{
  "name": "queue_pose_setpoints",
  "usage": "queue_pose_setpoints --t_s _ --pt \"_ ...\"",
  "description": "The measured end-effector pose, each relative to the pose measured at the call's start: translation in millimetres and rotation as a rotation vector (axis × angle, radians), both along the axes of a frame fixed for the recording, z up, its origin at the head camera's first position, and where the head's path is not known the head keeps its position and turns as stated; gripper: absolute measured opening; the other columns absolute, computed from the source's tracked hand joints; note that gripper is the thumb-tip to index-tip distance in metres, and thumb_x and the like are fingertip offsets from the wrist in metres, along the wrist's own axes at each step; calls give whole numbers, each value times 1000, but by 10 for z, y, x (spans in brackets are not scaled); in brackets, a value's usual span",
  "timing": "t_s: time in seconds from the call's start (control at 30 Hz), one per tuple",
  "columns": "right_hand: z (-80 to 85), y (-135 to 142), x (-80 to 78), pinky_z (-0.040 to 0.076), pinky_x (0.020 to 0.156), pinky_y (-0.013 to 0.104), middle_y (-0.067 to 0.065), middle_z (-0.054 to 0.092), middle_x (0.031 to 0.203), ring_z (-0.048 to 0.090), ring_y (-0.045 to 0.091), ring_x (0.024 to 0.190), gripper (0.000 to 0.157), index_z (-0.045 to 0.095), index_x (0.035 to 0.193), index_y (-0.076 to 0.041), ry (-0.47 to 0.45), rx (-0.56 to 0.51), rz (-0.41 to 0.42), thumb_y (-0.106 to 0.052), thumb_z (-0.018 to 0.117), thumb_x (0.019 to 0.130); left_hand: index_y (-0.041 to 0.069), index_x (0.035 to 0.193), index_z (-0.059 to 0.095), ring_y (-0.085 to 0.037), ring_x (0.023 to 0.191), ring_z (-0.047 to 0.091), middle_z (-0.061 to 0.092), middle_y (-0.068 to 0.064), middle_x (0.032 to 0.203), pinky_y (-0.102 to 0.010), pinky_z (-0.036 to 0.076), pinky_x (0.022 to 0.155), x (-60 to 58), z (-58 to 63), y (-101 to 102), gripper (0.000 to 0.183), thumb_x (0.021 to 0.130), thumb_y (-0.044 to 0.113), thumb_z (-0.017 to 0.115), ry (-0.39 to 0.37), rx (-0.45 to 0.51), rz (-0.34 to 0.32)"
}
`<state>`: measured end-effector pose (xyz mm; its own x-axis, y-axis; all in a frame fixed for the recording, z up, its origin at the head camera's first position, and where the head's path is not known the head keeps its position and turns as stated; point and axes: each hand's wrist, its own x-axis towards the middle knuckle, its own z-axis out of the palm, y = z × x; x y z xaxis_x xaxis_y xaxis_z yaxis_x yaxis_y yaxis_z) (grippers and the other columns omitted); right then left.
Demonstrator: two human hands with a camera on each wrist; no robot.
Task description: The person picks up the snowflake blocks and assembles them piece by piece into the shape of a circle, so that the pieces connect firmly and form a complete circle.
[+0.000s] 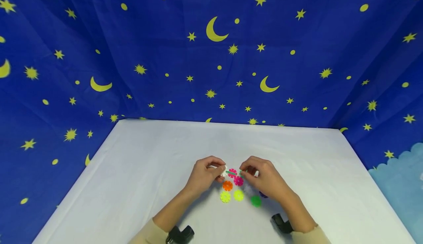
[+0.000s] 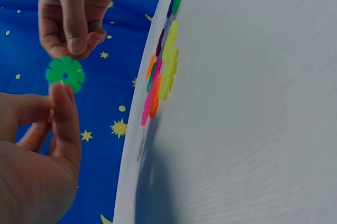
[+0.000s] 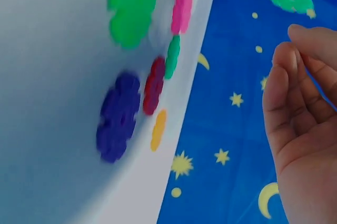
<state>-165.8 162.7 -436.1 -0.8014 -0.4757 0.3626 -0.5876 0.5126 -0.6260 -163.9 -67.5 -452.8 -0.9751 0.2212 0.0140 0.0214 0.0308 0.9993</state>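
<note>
My left hand (image 1: 204,176) pinches a small white notched disc (image 1: 224,171) between thumb and fingers, raised over the table. A green notched disc (image 2: 66,75) is joined to the white one and sticks out towards the other hand; the head view shows it nearly edge-on. My right hand (image 1: 264,176) hovers just beside the green disc, its fingers loosely bent. Nothing shows between the right thumb and fingertips (image 3: 285,58) in the right wrist view, where a gap separates them from the green disc.
Loose discs lie on the white table (image 1: 158,155) below the hands: pink (image 1: 238,180), orange (image 1: 227,185), yellow (image 1: 225,197), bright green (image 1: 256,201), purple (image 3: 120,117) and dark red (image 3: 154,86). A blue star-print curtain (image 1: 185,56) hangs behind the table.
</note>
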Motion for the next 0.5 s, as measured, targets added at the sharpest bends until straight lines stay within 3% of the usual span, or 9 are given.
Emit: queue_pose_setpoints --t_s 0.2,0.37,0.5 --pt "-50 106 -70 51 64 24 -15 61 84 56 4 70 10 70 95 -15 -103 80 -88 -13 74 86 -1 106 68 -25 65 66 64 -10 87 -38 56 65 -31 -14 -26 19 90 9 67 24 -73 12" --pt "-93 172 -112 51 65 26 -13 61 83 56 5 71 9 70 95 -14 -173 149 -105 -13 73 86 2 110 69 -26 66 64 64 -10 85 -46 55 67 -40 -20 -36 21 90 9 66 55 -95 -15" --pt "-92 232 -133 52 69 27 -10 61 84 56 7 74 12 70 98 -12 -237 184 -100 -12 72 86 5 112 70 -25 67 62 65 -8 84 -46 54 65 -38 -17 -44 21 92 9 63 53 -104 -30"
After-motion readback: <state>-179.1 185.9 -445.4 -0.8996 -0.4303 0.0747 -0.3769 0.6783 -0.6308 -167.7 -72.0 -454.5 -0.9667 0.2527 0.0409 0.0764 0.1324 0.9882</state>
